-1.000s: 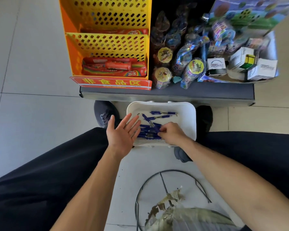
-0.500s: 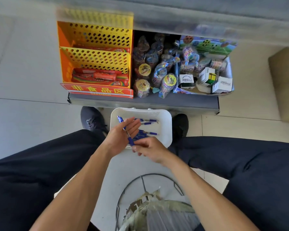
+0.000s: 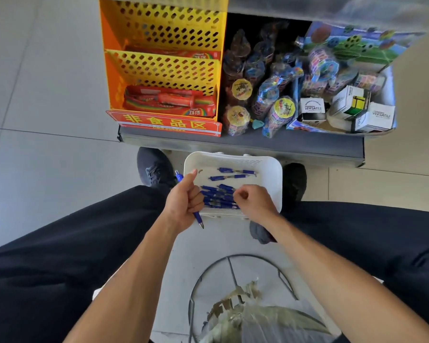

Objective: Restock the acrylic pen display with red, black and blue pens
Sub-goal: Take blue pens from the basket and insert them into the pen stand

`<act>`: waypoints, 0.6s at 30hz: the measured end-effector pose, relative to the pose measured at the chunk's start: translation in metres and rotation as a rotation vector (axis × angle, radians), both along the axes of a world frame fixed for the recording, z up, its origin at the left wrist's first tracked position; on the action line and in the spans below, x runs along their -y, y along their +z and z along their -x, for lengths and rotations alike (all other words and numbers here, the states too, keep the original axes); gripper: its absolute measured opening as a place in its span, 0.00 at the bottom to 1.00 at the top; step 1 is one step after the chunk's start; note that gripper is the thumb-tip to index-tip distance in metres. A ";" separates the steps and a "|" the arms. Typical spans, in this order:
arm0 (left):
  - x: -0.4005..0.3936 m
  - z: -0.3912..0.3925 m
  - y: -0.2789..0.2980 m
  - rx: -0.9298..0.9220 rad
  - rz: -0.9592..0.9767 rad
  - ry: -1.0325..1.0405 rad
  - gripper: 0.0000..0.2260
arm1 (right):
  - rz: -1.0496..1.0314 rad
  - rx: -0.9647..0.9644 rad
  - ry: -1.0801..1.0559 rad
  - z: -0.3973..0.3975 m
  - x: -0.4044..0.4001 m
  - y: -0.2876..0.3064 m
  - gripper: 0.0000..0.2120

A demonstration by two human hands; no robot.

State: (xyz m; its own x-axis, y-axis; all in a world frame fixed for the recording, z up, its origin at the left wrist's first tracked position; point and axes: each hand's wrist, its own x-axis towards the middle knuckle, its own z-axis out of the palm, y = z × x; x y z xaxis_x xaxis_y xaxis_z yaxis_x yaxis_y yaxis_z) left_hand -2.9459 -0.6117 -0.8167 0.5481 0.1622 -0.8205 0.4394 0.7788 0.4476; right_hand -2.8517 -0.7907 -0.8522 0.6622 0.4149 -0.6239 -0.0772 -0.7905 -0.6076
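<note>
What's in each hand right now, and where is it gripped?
The left hand grips a blue plastic pen around its middle. The right hand reaches the blue pens in the white basket; any hold is hidden.

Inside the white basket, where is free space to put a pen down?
The white basket floor is bare along its right wall and in the far left corner. The near half is crowded: blue pens heaped between the left hand and right hand.

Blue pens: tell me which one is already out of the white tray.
The blue pen gripped in the left hand; its tip pokes below the fist. All others lie in the white tray.
</note>
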 end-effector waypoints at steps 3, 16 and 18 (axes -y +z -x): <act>-0.001 0.004 -0.004 -0.015 0.020 -0.019 0.24 | 0.123 0.099 0.121 -0.015 0.002 -0.031 0.05; -0.003 -0.008 0.005 0.044 0.061 -0.013 0.16 | 0.425 0.157 0.502 -0.030 -0.007 -0.079 0.12; -0.002 -0.009 0.005 0.087 0.085 0.008 0.18 | 0.437 0.134 0.484 -0.030 -0.008 -0.078 0.13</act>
